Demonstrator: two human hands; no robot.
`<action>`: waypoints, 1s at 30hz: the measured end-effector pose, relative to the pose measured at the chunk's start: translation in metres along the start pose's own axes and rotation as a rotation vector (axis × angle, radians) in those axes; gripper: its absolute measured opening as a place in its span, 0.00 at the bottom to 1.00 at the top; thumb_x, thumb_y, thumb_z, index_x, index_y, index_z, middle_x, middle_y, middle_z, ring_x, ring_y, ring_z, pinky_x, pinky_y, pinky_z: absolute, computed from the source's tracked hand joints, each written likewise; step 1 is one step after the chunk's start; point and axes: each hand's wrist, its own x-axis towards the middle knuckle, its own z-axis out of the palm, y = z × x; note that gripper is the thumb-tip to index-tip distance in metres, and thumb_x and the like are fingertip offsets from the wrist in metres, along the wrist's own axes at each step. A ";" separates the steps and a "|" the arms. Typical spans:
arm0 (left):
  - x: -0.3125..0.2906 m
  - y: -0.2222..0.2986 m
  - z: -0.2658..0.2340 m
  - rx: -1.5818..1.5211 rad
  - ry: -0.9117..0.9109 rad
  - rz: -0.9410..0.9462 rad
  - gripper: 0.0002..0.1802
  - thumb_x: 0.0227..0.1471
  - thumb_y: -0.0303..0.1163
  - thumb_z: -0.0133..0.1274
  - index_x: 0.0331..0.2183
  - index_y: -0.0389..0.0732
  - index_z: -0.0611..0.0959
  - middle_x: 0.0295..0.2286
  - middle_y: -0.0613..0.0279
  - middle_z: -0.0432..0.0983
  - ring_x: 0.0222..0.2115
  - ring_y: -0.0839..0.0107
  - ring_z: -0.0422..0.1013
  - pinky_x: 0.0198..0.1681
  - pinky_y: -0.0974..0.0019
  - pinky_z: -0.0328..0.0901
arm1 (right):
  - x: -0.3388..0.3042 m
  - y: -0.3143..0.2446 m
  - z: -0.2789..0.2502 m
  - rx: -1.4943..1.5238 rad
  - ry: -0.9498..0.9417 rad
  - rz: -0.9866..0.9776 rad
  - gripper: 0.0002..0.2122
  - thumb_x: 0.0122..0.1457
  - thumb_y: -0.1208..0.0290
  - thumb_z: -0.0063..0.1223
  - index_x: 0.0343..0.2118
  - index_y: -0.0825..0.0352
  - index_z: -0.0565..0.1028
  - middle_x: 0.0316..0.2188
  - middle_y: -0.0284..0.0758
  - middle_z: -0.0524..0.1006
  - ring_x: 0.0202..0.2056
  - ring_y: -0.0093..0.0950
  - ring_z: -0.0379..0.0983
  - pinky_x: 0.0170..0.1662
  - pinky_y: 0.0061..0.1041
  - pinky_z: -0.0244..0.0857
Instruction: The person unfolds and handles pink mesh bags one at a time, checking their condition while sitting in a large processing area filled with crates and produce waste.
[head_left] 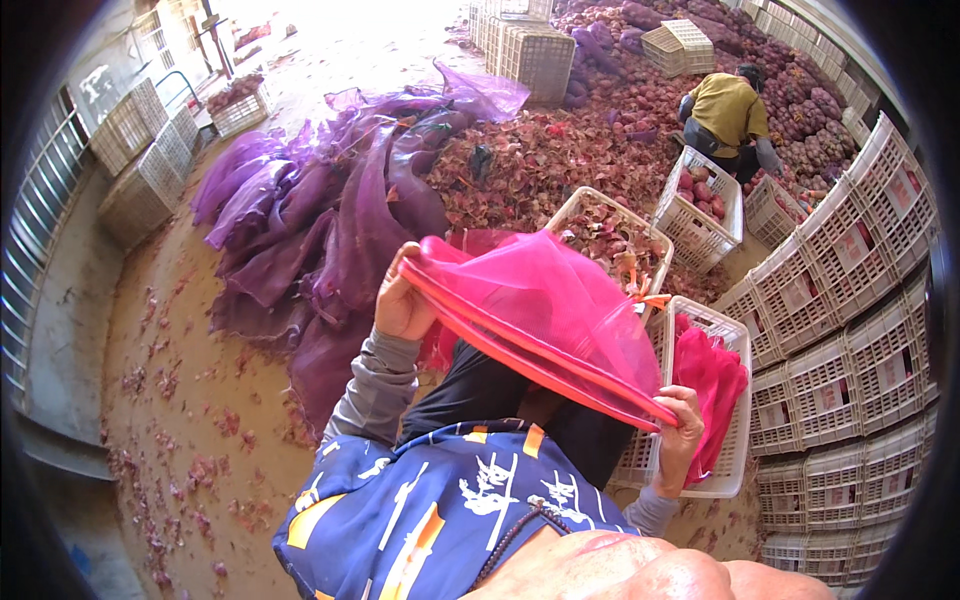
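Observation:
A bright pink mesh bag (540, 300) is stretched out in front of me, its thick red-orange edge pulled taut between both hands. My left hand (402, 298) pinches one end of that edge, and my right hand (680, 435) grips the other end. The mesh spreads out away from me over my dark-trousered knees. Beside my right hand, more pink mesh bags (708, 395) lie bunched in a white plastic crate (738, 470). Just beyond the held bag stands another crate (655, 235) filled with dry onion skins.
Purple netting (330, 230) is heaped at left. Loose onion skins (530, 165) cover the floor ahead. A person (728, 110) crouches near a crate of red onions (700, 228). Stacked white crates (850, 300) wall the right side; bagged onions (800, 90) are piled behind.

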 end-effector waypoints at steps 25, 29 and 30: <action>-0.008 -0.005 0.005 0.001 -0.132 -0.505 0.16 0.60 0.42 0.45 0.35 0.37 0.77 0.28 0.65 0.74 0.27 0.75 0.70 0.33 0.69 0.65 | -0.036 0.054 -0.013 1.094 -0.167 0.272 0.09 0.59 0.67 0.54 0.40 0.63 0.75 0.11 0.26 0.66 0.10 0.18 0.58 0.11 0.18 0.48; -0.018 -0.023 0.022 0.776 -0.272 -0.714 0.22 0.56 0.43 0.52 0.42 0.32 0.75 0.29 0.70 0.72 0.29 0.78 0.67 0.35 0.73 0.65 | -0.016 0.063 -0.026 1.551 0.155 0.255 0.11 0.63 0.70 0.47 0.47 0.58 0.72 0.31 0.32 0.73 0.29 0.23 0.70 0.35 0.27 0.64; -0.024 -0.030 0.023 0.776 -0.332 -0.708 0.25 0.53 0.44 0.55 0.44 0.33 0.75 0.30 0.67 0.73 0.30 0.74 0.70 0.37 0.71 0.66 | -0.010 0.057 -0.027 1.592 0.189 0.222 0.12 0.64 0.71 0.45 0.50 0.57 0.71 0.36 0.33 0.73 0.33 0.23 0.71 0.41 0.30 0.65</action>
